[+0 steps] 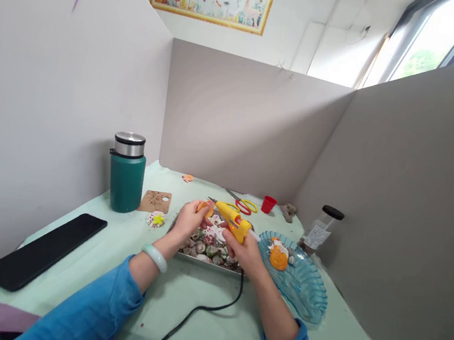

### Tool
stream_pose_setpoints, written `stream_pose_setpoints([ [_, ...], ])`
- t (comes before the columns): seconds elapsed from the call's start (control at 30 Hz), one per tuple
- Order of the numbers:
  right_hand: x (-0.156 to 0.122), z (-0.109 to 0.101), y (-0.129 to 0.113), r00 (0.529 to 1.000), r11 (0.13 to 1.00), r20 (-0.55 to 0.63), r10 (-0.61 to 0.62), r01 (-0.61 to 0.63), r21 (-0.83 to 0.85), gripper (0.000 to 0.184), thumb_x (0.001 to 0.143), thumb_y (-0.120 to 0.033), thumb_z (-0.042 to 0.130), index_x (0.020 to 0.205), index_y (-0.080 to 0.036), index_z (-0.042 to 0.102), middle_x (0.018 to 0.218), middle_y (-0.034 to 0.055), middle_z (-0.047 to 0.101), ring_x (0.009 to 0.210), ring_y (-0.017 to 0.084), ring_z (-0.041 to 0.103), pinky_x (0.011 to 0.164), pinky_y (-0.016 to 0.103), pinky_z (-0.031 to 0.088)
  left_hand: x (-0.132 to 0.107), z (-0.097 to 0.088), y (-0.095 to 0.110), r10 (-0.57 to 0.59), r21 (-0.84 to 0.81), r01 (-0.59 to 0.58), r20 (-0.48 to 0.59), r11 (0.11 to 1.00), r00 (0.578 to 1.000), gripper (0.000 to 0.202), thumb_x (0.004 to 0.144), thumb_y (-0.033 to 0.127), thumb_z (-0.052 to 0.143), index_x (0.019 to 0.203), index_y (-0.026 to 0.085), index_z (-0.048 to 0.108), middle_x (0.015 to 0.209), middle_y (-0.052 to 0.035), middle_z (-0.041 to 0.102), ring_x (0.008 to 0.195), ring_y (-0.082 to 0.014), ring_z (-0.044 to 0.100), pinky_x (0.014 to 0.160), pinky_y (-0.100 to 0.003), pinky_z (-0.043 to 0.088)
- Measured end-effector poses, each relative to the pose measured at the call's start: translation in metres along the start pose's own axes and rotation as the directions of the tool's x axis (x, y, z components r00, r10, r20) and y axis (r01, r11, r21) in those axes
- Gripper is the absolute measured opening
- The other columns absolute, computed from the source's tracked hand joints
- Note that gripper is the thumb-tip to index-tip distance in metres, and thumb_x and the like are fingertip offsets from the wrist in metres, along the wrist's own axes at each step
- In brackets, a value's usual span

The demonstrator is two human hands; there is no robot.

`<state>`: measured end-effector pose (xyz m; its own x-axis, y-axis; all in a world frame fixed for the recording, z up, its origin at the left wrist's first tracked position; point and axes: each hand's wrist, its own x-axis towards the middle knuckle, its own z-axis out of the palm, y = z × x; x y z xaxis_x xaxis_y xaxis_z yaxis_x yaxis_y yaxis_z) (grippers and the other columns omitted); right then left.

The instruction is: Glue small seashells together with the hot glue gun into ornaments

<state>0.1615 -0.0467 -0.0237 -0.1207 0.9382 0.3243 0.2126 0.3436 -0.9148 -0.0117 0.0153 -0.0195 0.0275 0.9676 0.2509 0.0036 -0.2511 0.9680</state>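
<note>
My right hand (243, 247) is wrapped round a yellow hot glue gun (233, 220), its nozzle pointing left and a glue stick showing at its back end. Between the fingers of my left hand (190, 222) is a small orange shell piece (206, 208), held close to the nozzle. My fingers hide part of that piece. Both hands are above a metal tray (206, 264) filled with shells (210, 251), mostly greyish snail shells with some paler ones. From the glue gun a black cord (197, 309) runs down toward the table's front edge.
At the right stands a blue plate (306, 295) holding orange and white shells (278, 256), with a clear jar (321, 229) behind it. Scissors (243, 205) and a red cup (268, 204) lie farther back. Leftward are a green bottle (125, 180), a brown card (156, 201) and a black slab (44, 249).
</note>
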Motion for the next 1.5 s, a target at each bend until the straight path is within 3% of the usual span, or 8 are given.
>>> stream_pose_setpoints([
  [0.13,0.0004,0.0022,0.0009,0.999,0.998,-0.036,-0.004,0.002,-0.064,0.036,0.08,-0.056,0.059,0.079,-0.02,0.058,0.044,-0.0059,0.044,0.04,0.01,0.038,0.042,0.024,0.033,-0.0024,-0.0002,0.0037,0.047,0.045,-0.046,-0.025,0.998,0.999,0.027,0.079,0.042,0.06,0.088,0.017,0.061,0.053,-0.0003,0.064,0.045,-0.0143,0.06,0.044,-0.021,0.044],
  [0.3,0.0002,0.0019,-0.0007,0.999,0.996,-0.036,0.0,-0.004,-0.092,0.042,0.08,-0.058,0.058,0.062,-0.02,0.052,0.045,-0.0031,0.047,0.041,0.011,0.042,0.043,0.024,0.036,-0.0034,0.0004,0.0059,0.071,0.006,-0.071,-0.014,0.997,0.997,0.027,0.079,0.041,0.061,0.091,0.017,0.063,0.058,-0.0006,0.065,0.049,-0.0149,0.062,0.047,-0.022,0.047],
  [0.47,-0.0004,0.001,0.0008,1.0,0.99,-0.012,-0.016,0.014,-0.143,0.042,0.082,-0.058,0.056,0.066,-0.018,0.059,0.047,-0.0019,0.051,0.044,0.011,0.046,0.045,0.023,0.038,-0.0026,0.0012,0.0046,0.092,-0.028,-0.092,0.004,0.995,0.996,0.029,0.078,0.041,0.061,0.094,0.017,0.064,0.063,-0.0012,0.066,0.053,-0.016,0.064,0.049,-0.023,0.049],
  [0.9,-0.0002,0.0005,-0.0003,0.998,0.989,-0.047,-0.034,0.027,-0.144,0.043,0.081,-0.058,0.057,0.064,-0.018,0.06,0.044,-0.0022,0.051,0.042,0.011,0.045,0.044,0.023,0.039,-0.003,0.0028,0.0039,0.051,-0.022,-0.05,0.053,0.999,0.997,0.033,0.077,0.048,0.062,0.09,0.017,0.062,0.06,0.0008,0.065,0.054,-0.0168,0.065,0.051,-0.025,0.052],
  [1.5,0.0006,0.001,0.0058,0.999,0.976,-0.031,-0.042,0.034,-0.215,0.04,0.083,-0.054,0.057,0.064,-0.018,0.059,0.046,-0.0028,0.05,0.043,0.01,0.045,0.045,0.022,0.037,-0.0053,-0.0016,0.0047,0.187,0.301,-0.175,-0.009,0.937,0.982,0.023,0.083,0.036,0.05,0.087,0.02,0.067,0.053,0.0007,0.063,0.048,-0.0152,0.058,0.051,-0.022,0.039],
])
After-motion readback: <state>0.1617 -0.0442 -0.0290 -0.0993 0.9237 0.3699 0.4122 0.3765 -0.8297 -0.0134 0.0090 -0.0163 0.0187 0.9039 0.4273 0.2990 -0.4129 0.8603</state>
